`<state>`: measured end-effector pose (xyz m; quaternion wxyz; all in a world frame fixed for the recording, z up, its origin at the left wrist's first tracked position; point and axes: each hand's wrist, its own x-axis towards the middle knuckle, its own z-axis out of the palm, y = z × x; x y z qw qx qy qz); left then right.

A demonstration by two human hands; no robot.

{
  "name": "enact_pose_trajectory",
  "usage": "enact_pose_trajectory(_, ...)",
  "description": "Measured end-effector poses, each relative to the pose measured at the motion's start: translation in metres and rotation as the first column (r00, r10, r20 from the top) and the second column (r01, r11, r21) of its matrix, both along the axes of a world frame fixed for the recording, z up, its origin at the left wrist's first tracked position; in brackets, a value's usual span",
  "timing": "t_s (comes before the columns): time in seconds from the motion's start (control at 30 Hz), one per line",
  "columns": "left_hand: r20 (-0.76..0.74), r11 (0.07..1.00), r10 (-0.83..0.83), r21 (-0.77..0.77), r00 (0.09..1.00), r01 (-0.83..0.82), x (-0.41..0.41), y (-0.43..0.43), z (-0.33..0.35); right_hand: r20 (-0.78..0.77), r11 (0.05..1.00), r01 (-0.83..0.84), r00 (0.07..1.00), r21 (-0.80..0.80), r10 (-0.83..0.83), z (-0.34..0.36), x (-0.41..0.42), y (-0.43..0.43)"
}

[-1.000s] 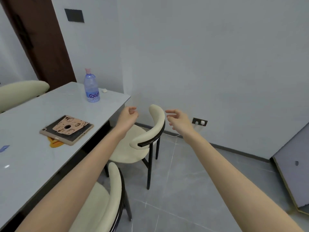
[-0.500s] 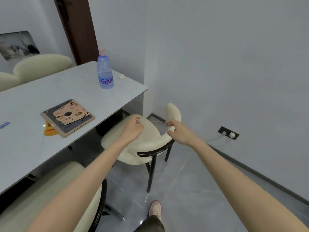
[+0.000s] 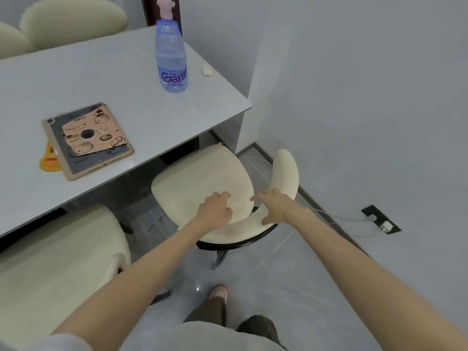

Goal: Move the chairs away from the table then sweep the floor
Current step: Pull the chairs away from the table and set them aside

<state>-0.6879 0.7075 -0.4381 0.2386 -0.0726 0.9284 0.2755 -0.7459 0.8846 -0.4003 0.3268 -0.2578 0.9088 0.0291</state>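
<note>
just left hand (image 3: 215, 211), right hand (image 3: 274, 209), fingers (image 3: 224, 195) slack and empty, over curved cream-padded chair (image 3: 202, 178)

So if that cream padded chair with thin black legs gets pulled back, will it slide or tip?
The cream padded chair probably slides easily: the grey tiled floor looks smooth and glossy. Its thin black frame suggests it is light. Pulled by its curved backrest, it might tilt.
</note>
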Motion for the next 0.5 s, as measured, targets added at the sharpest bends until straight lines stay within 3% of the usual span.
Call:
enact_pose_trajectory(0.17, 0.243, 0.991, -0.089, -0.077, 0.966, 0.111, -0.002, 0.028, -0.032, 0.092, 0.922, -0.322, 0.947, 0.217, 0.309, -0.036, -0.04, 0.007)
enact_pose_trajectory(0.3, 0.252, 0.966, -0.099, -0.206, 0.963, 0.154, 0.016, 0.05, -0.052, 0.11, 0.834, -0.478, 0.877, 0.274, 0.467, -0.063, -0.061, 0.022)
enact_pose_trajectory(0.4, 0.18, 0.959, -0.062, -0.261, 0.982, 0.108, 0.021, 0.058, -0.053, 0.093, 0.78, -0.578, 0.813, 0.24, 0.574, -0.08, -0.07, 0.041)
enact_pose_trajectory(0.5, 0.201, 0.933, -0.031, -0.346, 0.979, 0.1, 0.024, 0.067, -0.053, -0.043, 0.76, -0.64, 0.761, 0.113, 0.648, -0.093, -0.073, 0.059)
